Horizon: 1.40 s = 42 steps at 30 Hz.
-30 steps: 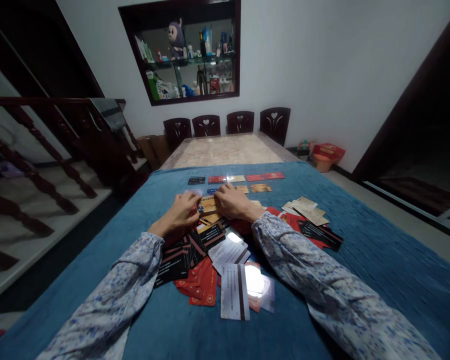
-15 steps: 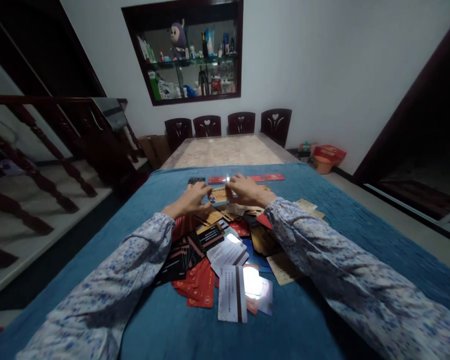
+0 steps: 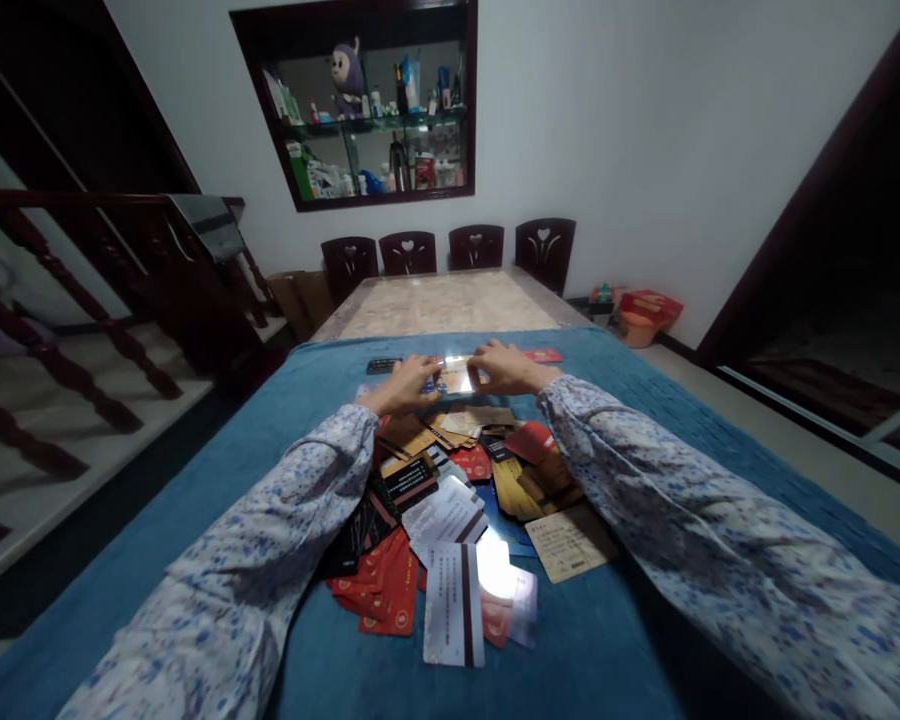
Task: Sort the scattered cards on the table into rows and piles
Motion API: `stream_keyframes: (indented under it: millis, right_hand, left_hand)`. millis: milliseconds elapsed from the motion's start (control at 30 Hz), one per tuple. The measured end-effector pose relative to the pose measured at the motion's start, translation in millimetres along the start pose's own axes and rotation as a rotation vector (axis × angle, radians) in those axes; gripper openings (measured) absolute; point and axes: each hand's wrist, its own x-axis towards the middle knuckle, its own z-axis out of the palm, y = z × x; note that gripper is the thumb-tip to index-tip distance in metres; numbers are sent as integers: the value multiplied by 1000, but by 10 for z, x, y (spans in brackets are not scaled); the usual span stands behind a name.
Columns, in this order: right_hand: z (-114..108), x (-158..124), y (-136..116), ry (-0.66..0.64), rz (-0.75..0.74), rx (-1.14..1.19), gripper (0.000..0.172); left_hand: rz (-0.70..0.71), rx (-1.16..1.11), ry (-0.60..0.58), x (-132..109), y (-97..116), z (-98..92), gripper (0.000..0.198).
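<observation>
My left hand (image 3: 403, 385) and my right hand (image 3: 506, 368) reach far across the blue cloth (image 3: 615, 640) and together pinch a gold card (image 3: 456, 377) by its two ends. The card sits among the row of laid-out cards, between a dark card (image 3: 383, 366) on the left and a red card (image 3: 542, 355) on the right. Beneath my forearms spreads a loose heap of cards (image 3: 450, 500) in black, red, gold and white, with a white striped card (image 3: 454, 616) nearest to me.
Beyond the cloth lies the bare marbled tabletop (image 3: 442, 305) with several dark chairs (image 3: 450, 250) at its far end. A wall niche of bottles and a plush toy (image 3: 367, 100) hangs above. Stair railing (image 3: 82, 290) runs at the left; red tubs (image 3: 645, 310) sit on the floor at right.
Both hands lifted a gold card from the heap and carried it forward, away from me, to the far row of cards. The cards they covered in the heap now show.
</observation>
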Motion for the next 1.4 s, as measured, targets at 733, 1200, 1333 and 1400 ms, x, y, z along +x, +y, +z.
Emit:
stream_keyframes:
  millis: [733, 1200, 1333, 1400]
  right_hand:
    - [343, 289, 348, -98, 56, 54, 30]
    - [477, 374, 388, -122, 66, 9, 31]
    - [486, 397, 398, -134, 65, 2, 30]
    - [497, 413, 405, -130, 59, 2, 29]
  left_hand:
    - [-20, 57, -79, 476, 31, 248, 25]
    - [-50, 41, -136, 592, -4, 392, 28]
    - [-54, 46, -150, 604, -5, 392, 24]
    - [-53, 35, -146, 613, -7, 392, 22]
